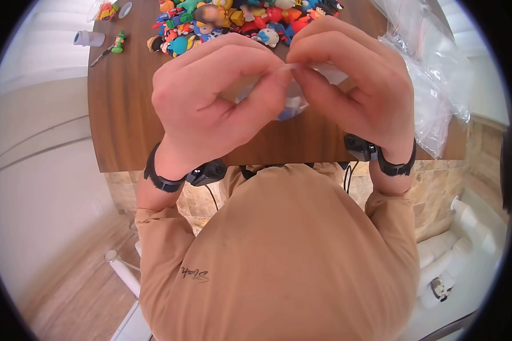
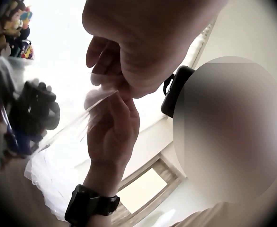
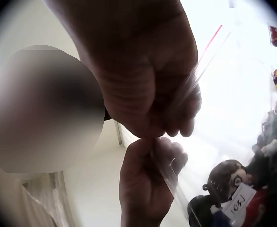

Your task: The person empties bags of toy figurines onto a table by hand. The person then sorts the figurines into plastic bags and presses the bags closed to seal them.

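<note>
In the head view, a small clear plastic zip bag (image 1: 294, 96) is held up between the two hands above the near edge of the brown wooden table (image 1: 125, 113). The left hand (image 1: 216, 96) and the right hand (image 1: 352, 85) meet at the bag's top edge, each with fingers curled and thumb and fingertips pinching the strip. The bag hangs below the pinch, mostly hidden by the hands, with something bluish showing inside. Beyond the hands lies a heap of colourful small toy figures (image 1: 239, 23); a pile of empty clear plastic bags (image 1: 432, 74) lies at the table's right edge.

In the left wrist view, the left hand (image 2: 138, 42) fills the top and the right hand (image 2: 112, 132) rises from below, both nipping the thin transparent edge of the bag (image 2: 58, 137), which slopes away to the left with dark figures behind it.

In the right wrist view, the right hand (image 3: 143, 75) and left hand (image 3: 145, 189) grip the bag (image 3: 176, 184); a dark-haired figure with a paper tag (image 3: 228, 184) shows at the lower right; whether it sits inside the bag cannot be told.
</note>
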`<action>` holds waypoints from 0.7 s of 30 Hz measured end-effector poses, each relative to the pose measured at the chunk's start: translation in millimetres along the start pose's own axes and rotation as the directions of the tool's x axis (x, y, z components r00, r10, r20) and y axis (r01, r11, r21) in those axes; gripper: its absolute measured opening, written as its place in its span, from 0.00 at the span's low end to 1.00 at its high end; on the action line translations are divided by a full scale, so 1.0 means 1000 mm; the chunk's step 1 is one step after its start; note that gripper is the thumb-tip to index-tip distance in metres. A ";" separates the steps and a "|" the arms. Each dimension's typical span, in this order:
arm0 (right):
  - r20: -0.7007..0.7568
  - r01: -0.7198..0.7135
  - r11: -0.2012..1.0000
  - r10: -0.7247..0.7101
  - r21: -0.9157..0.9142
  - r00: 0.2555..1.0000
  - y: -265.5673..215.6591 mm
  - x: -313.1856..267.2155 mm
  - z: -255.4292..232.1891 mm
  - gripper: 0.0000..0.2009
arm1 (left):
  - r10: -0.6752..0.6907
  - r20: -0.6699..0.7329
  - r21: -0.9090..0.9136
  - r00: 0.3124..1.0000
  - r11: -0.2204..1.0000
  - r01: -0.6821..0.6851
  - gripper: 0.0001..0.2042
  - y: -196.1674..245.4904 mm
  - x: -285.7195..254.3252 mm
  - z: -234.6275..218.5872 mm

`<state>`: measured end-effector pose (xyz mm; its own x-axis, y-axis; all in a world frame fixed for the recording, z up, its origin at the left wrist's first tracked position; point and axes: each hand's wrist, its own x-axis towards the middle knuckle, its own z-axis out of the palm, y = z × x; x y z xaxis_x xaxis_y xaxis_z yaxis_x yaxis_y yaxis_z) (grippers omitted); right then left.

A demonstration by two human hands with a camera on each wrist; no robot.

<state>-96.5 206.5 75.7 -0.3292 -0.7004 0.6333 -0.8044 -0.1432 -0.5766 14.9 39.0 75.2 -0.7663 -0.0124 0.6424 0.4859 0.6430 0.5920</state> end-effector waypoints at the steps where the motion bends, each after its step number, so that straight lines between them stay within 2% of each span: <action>1: -0.029 -0.039 0.999 0.040 0.023 0.999 0.000 -0.001 0.001 0.10 | -0.022 0.009 -0.010 1.000 1.000 0.022 0.05 0.000 -0.001 0.000; 4: -0.026 0.007 1.000 -0.007 -0.012 1.000 0.006 -0.004 -0.001 0.10 | -0.068 0.024 -0.031 0.997 0.997 0.068 0.05 -0.002 -0.004 0.004; 8: 0.007 0.001 1.000 -0.001 -0.004 1.000 0.011 -0.008 -0.003 0.11 | -0.134 0.038 -0.043 0.990 0.990 0.136 0.05 -0.002 -0.005 0.009; 12: 0.047 0.047 0.999 -0.047 -0.010 0.998 0.015 -0.009 -0.004 0.11 | -0.129 0.036 -0.038 0.991 0.991 0.130 0.05 -0.004 -0.005 0.011; 14: 0.049 0.060 0.998 -0.060 -0.002 0.997 0.015 -0.009 -0.003 0.11 | -0.125 -0.062 -0.075 0.990 0.990 0.120 0.03 -0.008 -0.004 0.015; 15: 0.052 0.064 0.998 -0.064 -0.005 0.997 0.015 -0.008 -0.003 0.11 | -0.125 -0.061 -0.073 0.990 0.990 0.120 0.03 -0.007 -0.004 0.013; 17: 0.056 0.069 0.998 -0.069 -0.007 0.996 0.016 -0.010 -0.001 0.11 | -0.150 0.045 -0.053 0.988 0.987 0.152 0.04 -0.003 -0.006 0.008; 21: 0.029 0.106 0.990 -0.104 -0.093 0.994 0.019 -0.013 0.003 0.11 | -0.126 0.039 -0.068 0.991 0.989 0.128 0.04 -0.005 -0.008 0.009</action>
<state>-106.0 210.9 54.7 -0.2293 -0.7021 0.6742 -0.8771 -0.1513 -0.4558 14.5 42.4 62.6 -0.8373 -0.0631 0.5430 0.4108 0.5827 0.7012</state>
